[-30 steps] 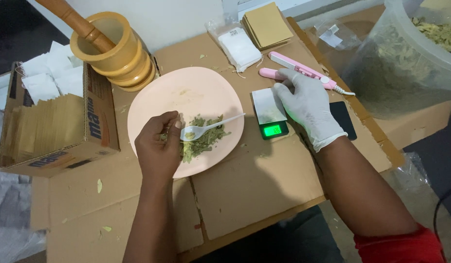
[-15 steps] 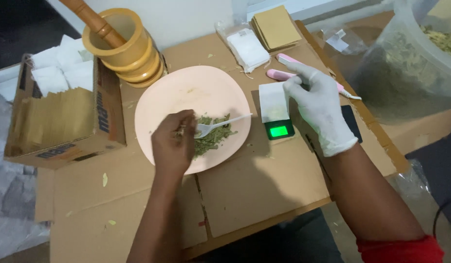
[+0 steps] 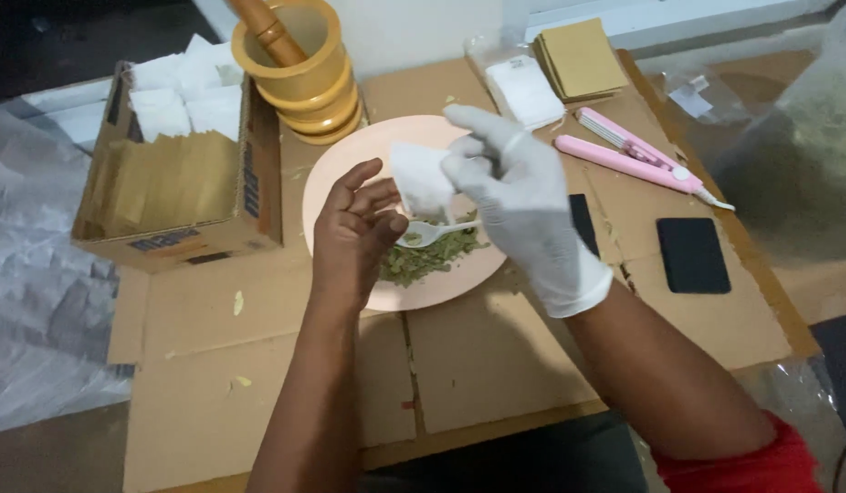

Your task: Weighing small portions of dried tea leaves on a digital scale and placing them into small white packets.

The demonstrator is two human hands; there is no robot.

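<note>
Fingers, left hand (image 3: 354, 228): bare, curled around the handle of a white plastic spoon (image 3: 432, 233), bowl over the leaves.
Fingers, right hand (image 3: 519, 196): gloved in white, pinching a small white paper bag (image 3: 421, 180) by its edge, just above the spoon.
Dried leaves (image 3: 427, 257): green pile on a pink plate (image 3: 350, 164).
Plate: on the cardboard-covered surface (image 3: 478, 356).
Behind plate: yellow mortar (image 3: 304, 68) with pestle.
Left side: cardboard box (image 3: 181, 196) of paper bags.
Right side: pink sealer (image 3: 637, 155).

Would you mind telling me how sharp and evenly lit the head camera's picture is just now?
Head view: even soft light, no hard shadows; the gloved right hand and white sachet are slightly motion-blurred; the pink plate stays fairly sharp; the frame's right edge is hazy.
</note>
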